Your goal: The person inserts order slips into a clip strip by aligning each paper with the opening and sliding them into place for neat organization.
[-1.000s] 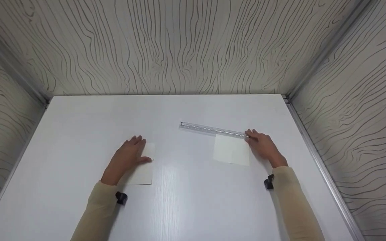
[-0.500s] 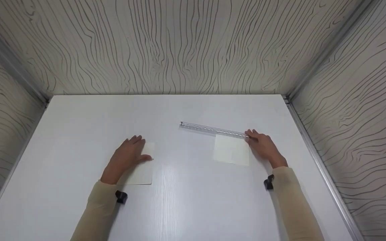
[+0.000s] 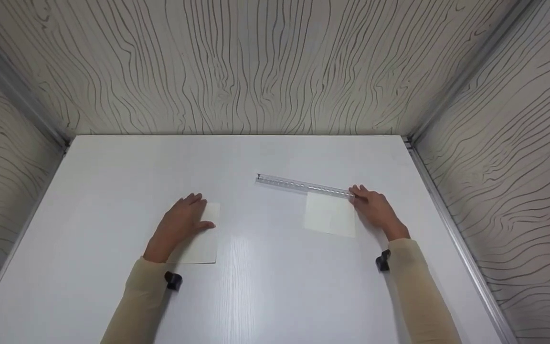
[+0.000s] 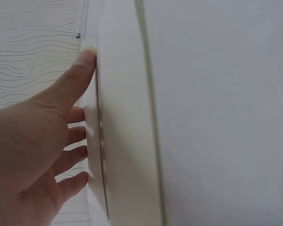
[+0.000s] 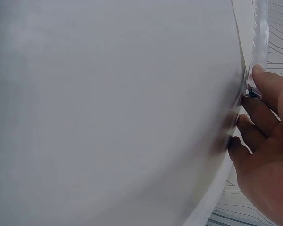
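Observation:
On the left, my left hand [image 3: 177, 228] lies over a cream sheet of paper [image 3: 206, 251], its fingers straight. Thumb [image 3: 206, 225] spread to the right, it rests near the paper's right edge. In the left wrist view the thumb [image 4: 78, 73] touches the cream paper [image 4: 125, 127], with the fingers beyond. My right hand [image 3: 375, 210] pinches the right end of a clear plastic ruler [image 3: 299, 185], which slants down to the right. A smaller pale square of paper [image 3: 331, 215] lies just below it, its top edge meeting the ruler. The right wrist view shows the clear ruler [image 5: 261, 42] at the thumb.
Everything lies on a white table [image 3: 256, 296]. A wood-patterned panel [image 3: 237, 67] rises behind its back edge, and another panel [image 3: 523, 157] stands along the right. Black wrist mounts [image 3: 173, 281] sit at both cuffs.
My left thumb has drawn in slightly, up and to the left, along the paper. The right hand, ruler and small square paper stay in place.

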Demonstrator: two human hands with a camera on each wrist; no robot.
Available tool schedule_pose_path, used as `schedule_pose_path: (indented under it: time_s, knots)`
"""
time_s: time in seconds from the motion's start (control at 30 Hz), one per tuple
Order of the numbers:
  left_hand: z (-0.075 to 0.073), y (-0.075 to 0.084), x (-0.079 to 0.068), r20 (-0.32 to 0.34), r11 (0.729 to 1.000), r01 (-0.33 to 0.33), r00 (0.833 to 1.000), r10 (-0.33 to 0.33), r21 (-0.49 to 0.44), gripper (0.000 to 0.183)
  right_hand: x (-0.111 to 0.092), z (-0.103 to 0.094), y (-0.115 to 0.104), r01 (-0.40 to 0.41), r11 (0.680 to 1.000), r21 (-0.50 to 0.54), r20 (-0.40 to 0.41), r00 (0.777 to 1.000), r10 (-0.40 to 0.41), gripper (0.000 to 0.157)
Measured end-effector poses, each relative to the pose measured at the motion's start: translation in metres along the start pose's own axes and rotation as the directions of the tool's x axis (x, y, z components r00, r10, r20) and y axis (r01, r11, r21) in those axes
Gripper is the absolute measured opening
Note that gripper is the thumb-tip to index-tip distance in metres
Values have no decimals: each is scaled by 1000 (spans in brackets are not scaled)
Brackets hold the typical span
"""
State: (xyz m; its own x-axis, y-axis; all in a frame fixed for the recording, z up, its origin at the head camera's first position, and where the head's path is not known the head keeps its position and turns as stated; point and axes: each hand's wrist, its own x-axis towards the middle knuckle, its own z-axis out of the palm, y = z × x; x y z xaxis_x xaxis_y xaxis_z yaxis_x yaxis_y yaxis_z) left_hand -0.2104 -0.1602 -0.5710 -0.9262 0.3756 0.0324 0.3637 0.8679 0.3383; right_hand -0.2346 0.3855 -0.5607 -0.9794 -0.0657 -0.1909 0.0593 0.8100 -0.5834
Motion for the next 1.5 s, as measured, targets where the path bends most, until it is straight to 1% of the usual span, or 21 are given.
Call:
schedule_pose_path:
  time_s: [0.17,0.3,0.37,0.43,0.5,0.6,0.63,0.7,0.73,0.83,0.9,0.97,1.03,1.3,1.4,1.5]
  knots:
    - [0,0,-1,-18,999,9,1000,-10,-38,70,1,0,0,-2,1000,0,-1,1000,2,53]
    - [0,-1,-3,-45,999,-8,999,5,-52,62,1,-1,0,-3,1000,14,2,1000,3,53]
    - [-1,-1,-4,-47,998,-17,999,14,-58,58,1,-1,0,3,1000,14,2,1000,-3,53]
    - [-2,0,-4,-46,997,-12,999,9,-81,53,1,-2,0,10,1000,14,0,1000,-10,53]
    - [-2,1,-2,-52,995,-5,999,0,-100,39,1,-2,0,16,1000,9,-3,1000,-16,52]
    - [-2,3,2,-73,993,4,997,-12,-114,10,1,-2,0,19,1000,9,-2,1000,-19,52]
    - [-2,4,3,-82,993,2,997,-12,-114,12,1,-2,-1,17,1000,10,-1,1000,-17,52]
    - [-3,5,5,-100,995,2,995,-12,-101,25,0,-2,-1,9,1000,11,2,1000,-9,53]
    - [-3,6,5,-112,995,3,994,-13,-96,27,0,-2,-1,6,1000,13,3,1000,-6,53]
    - [-4,7,7,-155,998,-4,988,-5,-59,18,1,-2,-1,-4,1000,12,7,1000,4,53]
    - [-4,8,7,-177,1000,-2,984,-2,-19,19,1,-2,-1,-12,1000,10,8,1000,12,53]
    - [-4,9,8,-189,1000,9,982,-10,-5,21,1,-2,-1,-17,1000,9,9,1000,17,53]
    - [-5,9,9,-186,1000,23,982,-24,-9,20,1,-1,0,-21,1000,10,7,1000,21,54]
    - [-10,12,14,-186,994,46,980,-64,-102,18,0,0,-1,-5,1000,-2,-2,1000,5,53]
    - [-13,14,16,-187,986,36,980,-68,-165,18,0,0,-2,-3,1000,1,0,1000,3,53]
    - [-16,15,18,-177,968,38,981,-84,-250,18,0,1,-2,-7,1000,-9,0,1000,7,53]
